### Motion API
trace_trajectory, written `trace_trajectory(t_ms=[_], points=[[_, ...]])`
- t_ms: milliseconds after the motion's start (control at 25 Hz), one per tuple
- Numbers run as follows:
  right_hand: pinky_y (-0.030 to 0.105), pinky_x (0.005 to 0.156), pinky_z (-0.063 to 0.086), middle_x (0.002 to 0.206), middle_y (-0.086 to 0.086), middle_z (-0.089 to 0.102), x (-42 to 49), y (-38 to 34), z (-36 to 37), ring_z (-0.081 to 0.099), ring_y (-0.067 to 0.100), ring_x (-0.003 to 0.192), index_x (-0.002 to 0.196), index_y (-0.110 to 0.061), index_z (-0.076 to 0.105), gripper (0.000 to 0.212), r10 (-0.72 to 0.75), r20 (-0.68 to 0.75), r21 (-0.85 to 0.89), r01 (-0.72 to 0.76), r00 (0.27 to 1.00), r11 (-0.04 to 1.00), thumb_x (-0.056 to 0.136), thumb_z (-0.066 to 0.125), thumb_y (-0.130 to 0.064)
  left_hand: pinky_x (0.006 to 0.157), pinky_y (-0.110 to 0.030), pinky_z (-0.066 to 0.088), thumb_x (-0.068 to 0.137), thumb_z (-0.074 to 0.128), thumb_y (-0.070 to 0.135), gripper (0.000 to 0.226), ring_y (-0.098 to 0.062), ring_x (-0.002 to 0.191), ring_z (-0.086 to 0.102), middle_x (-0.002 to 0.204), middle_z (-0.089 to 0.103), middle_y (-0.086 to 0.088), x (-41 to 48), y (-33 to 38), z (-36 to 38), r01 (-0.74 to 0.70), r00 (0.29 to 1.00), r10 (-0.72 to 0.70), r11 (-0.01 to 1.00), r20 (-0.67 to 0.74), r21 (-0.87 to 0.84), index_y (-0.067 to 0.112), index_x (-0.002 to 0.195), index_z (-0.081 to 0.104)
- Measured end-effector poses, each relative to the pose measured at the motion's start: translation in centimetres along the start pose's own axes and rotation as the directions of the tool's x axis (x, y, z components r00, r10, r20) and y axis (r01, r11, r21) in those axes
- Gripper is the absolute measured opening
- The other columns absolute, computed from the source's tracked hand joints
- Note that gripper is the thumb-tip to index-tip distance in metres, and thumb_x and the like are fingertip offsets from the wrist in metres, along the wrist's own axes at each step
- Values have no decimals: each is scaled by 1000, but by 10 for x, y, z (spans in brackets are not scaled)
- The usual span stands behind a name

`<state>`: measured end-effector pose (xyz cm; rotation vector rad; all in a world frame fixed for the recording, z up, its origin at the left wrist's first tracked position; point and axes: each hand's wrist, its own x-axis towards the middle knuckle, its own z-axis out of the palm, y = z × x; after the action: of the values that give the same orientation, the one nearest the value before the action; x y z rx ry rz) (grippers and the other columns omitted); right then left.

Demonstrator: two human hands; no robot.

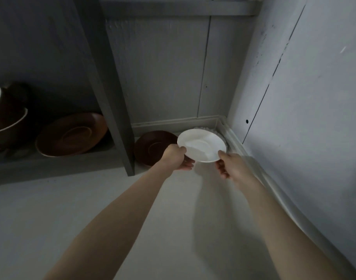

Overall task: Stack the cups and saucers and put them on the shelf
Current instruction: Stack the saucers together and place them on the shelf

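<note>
The grey wooden shelf (58,166) already carries stacked brown cups (6,118) and a large brown glazed saucer (72,134); a smaller dark brown saucer (153,146) sits near the corner. Left hand (176,157) and right hand (230,165) each grip the round white saucer (201,145), not yet stacked.

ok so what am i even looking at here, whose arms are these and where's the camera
This is one picture from a wide-angle camera worn on a person's head, looking forward and down, so the two bare arms are the wearer's own. There is no machine. The left hand and the right hand each grip an edge of a white saucer, held just above the pale surface near a back corner. Beside it lies a dark brown saucer. Left of a grey upright post, on the shelf, sit a bigger brown saucer and stacked dark cups, partly cut off by the edge.
</note>
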<state>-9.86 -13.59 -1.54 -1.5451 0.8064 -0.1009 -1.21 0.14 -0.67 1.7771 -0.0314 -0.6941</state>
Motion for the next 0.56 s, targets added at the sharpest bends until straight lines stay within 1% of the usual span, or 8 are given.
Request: trace_trajectory(t_ms=[40, 160, 280, 360, 400, 480, 520, 560], points=[[10, 27, 26, 56, 6, 50, 6, -2, -1, 40, 3, 22, 62, -9, 52, 37, 21, -13, 29, -21, 1000, 999, 95, 43, -20, 33, -17, 48, 93, 36, 9, 22, -16, 46, 55, 58, 61, -9, 6, 4, 0, 34, 999, -34, 998, 8, 54, -2, 98, 54], [9, 28, 24, 56, 6, 50, 21, -2, 0, 40, 2, 21, 59, -9, 51, 40, 79, -3, 21, -79, 997, 997, 96, 41, -22, 30, -10, 32, 90, 43, 10, 29, -14, 42, 42, 50, 57, -6, 21, 10, -3, 104, 994, -106, 977, -2, 186, 2, 65, 54], [8, 27, 24, 44, 1, 50, 37, -1, 2, 37, 2, 18, 55, -11, 50, 44, 52, -58, -120, -58, 997, 991, 96, 39, -22, 29, -8, 22, 88, 47, 10, 32, -13, 34, 37, 54, 47, -6, 37, 15, -2, 102, 995, -98, 949, -28, 299, 7, 56, 48], [11, 28, 27, 31, -3, 47, 47, 0, 1, 36, 3, 17, 51, -12, 48, 46, -28, -103, -241, 2, 994, 971, 95, 38, -19, 30, -13, 26, 88, 48, 13, 37, -14, 34, 40, 53, 46, -7, 44, 20, 1, 73, 997, -65, 912, -32, 405, 8, 52, 46], [14, 31, 31, 35, -2, 50, 51, 1, 0, 40, 2, 19, 53, -13, 47, 43, -49, -108, -293, 15, 993, 956, 95, 38, -19, 36, -20, 34, 90, 47, 15, 37, -19, 42, 47, 57, 50, -12, 49, 22, 3, 42, 999, -38, 886, -16, 461, 5, 54, 51], [20, 43, 38, 57, 4, 56, 52, 1, 0, 50, 4, 30, 63, -11, 50, 37, -63, -106, -372, 19, 992, 928, 95, 36, -21, 65, -36, 51, 92, 44, 17, 35, -39, 82, 62, 89, 63, -31, 58, 25, 7, -13, 1000, 16, 825, 0, 566, -10, 82, 64], [23, 49, 41, 66, 10, 58, 55, 2, 1, 53, 12, 38, 70, -7, 53, 35, -91, -114, -403, 38, 989, 915, 96, 35, -22, 80, -39, 52, 92, 45, 19, 37, -41, 101, 60, 107, 63, -32, 64, 25, 8, -14, 1000, 27, 814, -13, 581, -13, 97, 63], [26, 56, 44, 73, 15, 61, 58, 3, 1, 54, 18, 42, 75, -3, 55, 36, -127, -129, -440, 58, 984, 896, 96, 33, -22, 88, -39, 50, 91, 46, 21, 38, -39, 109, 58, 116, 62, -29, 68, 24, 8, 2, 999, 22, 809, -34, 588, -12, 103, 61]])
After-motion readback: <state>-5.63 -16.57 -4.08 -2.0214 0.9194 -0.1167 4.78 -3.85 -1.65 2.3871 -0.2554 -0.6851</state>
